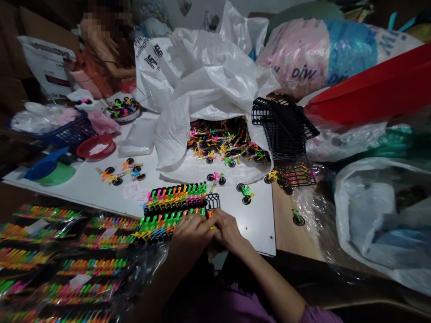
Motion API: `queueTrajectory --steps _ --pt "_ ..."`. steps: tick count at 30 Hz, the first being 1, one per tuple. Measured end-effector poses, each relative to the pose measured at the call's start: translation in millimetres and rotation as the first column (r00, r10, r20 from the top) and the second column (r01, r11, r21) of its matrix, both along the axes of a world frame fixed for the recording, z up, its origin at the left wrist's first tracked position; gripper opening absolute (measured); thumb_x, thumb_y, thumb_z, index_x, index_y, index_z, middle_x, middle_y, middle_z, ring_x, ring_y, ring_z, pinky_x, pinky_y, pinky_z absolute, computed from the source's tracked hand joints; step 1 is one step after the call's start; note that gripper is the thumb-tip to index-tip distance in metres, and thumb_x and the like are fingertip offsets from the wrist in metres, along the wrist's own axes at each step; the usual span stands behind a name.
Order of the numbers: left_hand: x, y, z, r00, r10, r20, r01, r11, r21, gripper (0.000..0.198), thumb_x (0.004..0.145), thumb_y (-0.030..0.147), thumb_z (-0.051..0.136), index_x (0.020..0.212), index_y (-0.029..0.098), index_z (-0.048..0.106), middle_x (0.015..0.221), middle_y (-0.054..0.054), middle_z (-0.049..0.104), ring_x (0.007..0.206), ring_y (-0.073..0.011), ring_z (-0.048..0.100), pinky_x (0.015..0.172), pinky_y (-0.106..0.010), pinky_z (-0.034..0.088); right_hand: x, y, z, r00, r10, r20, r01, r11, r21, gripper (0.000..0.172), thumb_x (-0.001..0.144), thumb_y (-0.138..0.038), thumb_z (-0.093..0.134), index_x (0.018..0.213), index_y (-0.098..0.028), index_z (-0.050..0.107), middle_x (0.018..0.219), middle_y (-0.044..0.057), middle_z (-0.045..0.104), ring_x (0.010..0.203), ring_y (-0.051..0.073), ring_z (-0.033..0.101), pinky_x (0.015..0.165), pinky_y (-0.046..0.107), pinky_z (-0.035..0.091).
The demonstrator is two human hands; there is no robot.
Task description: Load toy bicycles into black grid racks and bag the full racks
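A black plastic rack lies at the table's front edge, filled with rows of small toy bicycles in green, orange, pink and yellow. My left hand is closed over the near right end of the rack, fingers curled around it. Beside it, my right hand has its fingers pressed together on an orange toy bicycle at the rack's end. The fingers of both hands meet there and hide most of that piece. Loose toy bicycles, one pink and one green, lie just beyond.
A white sack spills toy bicycles onto the white table. Empty black racks are stacked at right. Packed bags of filled racks lie at lower left. A red basket stands at left; another person sits behind.
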State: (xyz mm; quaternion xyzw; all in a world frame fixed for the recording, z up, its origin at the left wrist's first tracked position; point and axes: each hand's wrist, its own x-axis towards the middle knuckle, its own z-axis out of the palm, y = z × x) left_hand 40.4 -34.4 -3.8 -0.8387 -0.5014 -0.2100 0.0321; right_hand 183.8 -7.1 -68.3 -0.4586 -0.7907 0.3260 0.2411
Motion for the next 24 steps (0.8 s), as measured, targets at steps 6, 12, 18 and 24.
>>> queueTrajectory --steps 6,12,18,24 --pt "-1.9 1.1 -4.1 1.000 -0.004 -0.016 0.004 1.000 -0.019 0.023 0.090 0.024 0.042 0.092 0.022 0.064 0.082 -0.003 0.065 0.078 -0.0171 0.056 0.074 -0.030 0.041 -6.1 3.3 2.9 0.992 -0.029 0.126 0.029 1.000 0.003 0.007 0.080 -0.021 0.046 0.081 -0.019 0.052 0.080 0.002 0.050 0.072 0.015 0.046 0.061 0.023 0.035" --pt "4.9 1.6 -8.2 0.997 0.071 -0.039 -0.071 0.997 0.011 0.018 0.088 0.020 0.045 0.086 0.019 0.063 0.075 -0.002 0.063 0.074 -0.0170 0.055 0.073 -0.030 0.041 -0.4 8.7 6.7 0.971 0.061 0.231 -0.067 0.998 0.017 0.014 0.086 -0.026 0.044 0.092 -0.019 0.053 0.089 0.004 0.052 0.080 0.016 0.049 0.064 0.024 0.037" --pt "3.3 0.6 -10.1 1.000 0.007 -0.026 -0.005 0.998 0.065 0.018 0.088 0.020 0.045 0.096 0.017 0.061 0.084 -0.005 0.066 0.079 -0.0172 0.059 0.076 -0.031 0.044 -2.7 10.9 10.7 0.943 0.087 0.322 -0.116 0.991 0.071 0.013 0.085 -0.021 0.042 0.092 -0.019 0.053 0.088 0.004 0.054 0.078 0.016 0.050 0.058 0.024 0.035" --pt "-4.0 -0.3 -11.6 0.992 -0.036 0.122 0.024 0.994 0.103 0.016 0.087 0.015 0.044 0.093 0.016 0.059 0.084 -0.004 0.067 0.081 -0.0160 0.061 0.078 -0.030 0.047 -0.1 13.8 7.0 0.965 0.100 0.243 -0.128 0.987 0.101 0.017 0.088 -0.030 0.045 0.093 -0.018 0.056 0.086 0.003 0.055 0.078 0.015 0.051 0.062 0.023 0.036"
